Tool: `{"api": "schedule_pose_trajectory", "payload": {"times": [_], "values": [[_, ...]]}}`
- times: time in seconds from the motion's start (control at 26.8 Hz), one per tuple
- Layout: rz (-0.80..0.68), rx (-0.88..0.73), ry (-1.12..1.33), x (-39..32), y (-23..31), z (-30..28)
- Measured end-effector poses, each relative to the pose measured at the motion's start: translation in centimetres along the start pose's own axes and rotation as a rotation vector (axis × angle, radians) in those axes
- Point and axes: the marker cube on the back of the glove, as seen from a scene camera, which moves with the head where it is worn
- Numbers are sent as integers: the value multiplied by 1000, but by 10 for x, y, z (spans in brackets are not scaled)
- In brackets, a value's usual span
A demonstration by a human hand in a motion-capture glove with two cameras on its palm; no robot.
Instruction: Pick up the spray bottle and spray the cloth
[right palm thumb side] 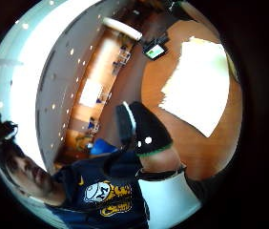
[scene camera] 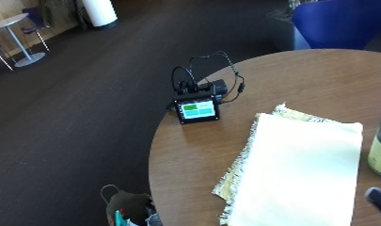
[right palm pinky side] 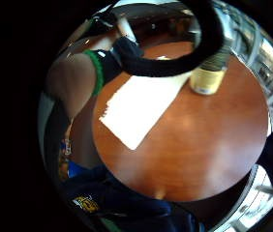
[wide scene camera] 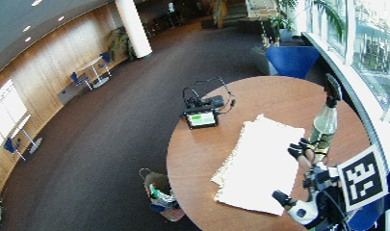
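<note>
On the round surface [wide scene camera: 201, 159]: bottle not yet lifted.
Right hand [wide scene camera: 305, 153] nears spray bottle [wide scene camera: 325, 120], fingers [wide scene camera: 296, 150] spread, holding nothing; cloth [wide scene camera: 258, 168] unsprayed.

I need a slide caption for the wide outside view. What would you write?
Gloved right hand open, reaching toward the upright spray bottle beside a cream cloth on a round wooden table.

No lettering can be read on the spray bottle [wide scene camera: 324, 124] or anything else.
</note>
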Motion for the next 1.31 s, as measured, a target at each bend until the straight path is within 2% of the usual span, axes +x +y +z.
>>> {"api": "schedule_pose_trajectory", "payload": {"times": [0.22, 0.64, 0.9, 1.12, 1.31], "values": [[175, 118, -75, 82, 12, -28], [328, 314, -321, 226, -34, -49], [287, 377, -305, 222, -65, -54], [361, 581, -287, 238, -69, -63], [384, 755, -287, 202, -71, -77]]}}
